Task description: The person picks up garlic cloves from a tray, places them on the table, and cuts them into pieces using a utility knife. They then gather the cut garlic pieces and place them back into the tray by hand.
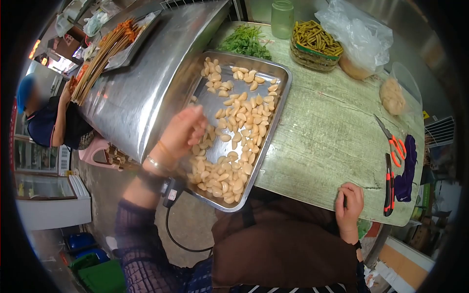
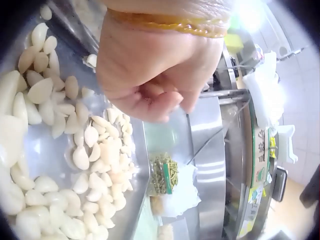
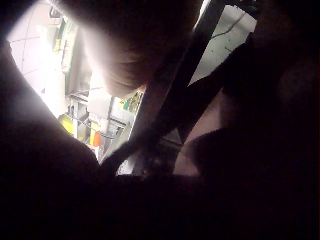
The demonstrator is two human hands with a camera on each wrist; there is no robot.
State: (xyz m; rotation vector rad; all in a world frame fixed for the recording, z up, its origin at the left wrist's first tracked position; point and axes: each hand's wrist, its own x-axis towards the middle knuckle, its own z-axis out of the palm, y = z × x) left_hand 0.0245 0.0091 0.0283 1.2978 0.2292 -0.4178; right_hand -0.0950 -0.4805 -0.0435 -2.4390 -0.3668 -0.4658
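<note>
A metal tray [image 1: 279,105] holds many peeled garlic cloves [image 1: 222,178], which also fill the left side of the left wrist view as pale cloves [image 2: 90,185]. Over the tray's left side is the left hand [image 1: 184,131], its fingers curled inward; the left wrist view shows this hand [image 2: 157,70] above the cloves, with no object visible in it. Loosely curled, the right hand [image 1: 349,207] rests at the table's near edge, away from the tray. The right wrist view is mostly dark, and what that hand's fingers do cannot be made out there.
Green herbs [image 1: 246,41], a glass jar [image 1: 282,19], a container of cut green pods [image 1: 316,46] and a plastic bag [image 1: 359,36] stand behind. Orange-handled scissors [image 1: 396,149] and a red-black cutter [image 1: 389,188] lie right. Skewers [image 1: 105,53] and another person [image 1: 46,119] are left.
</note>
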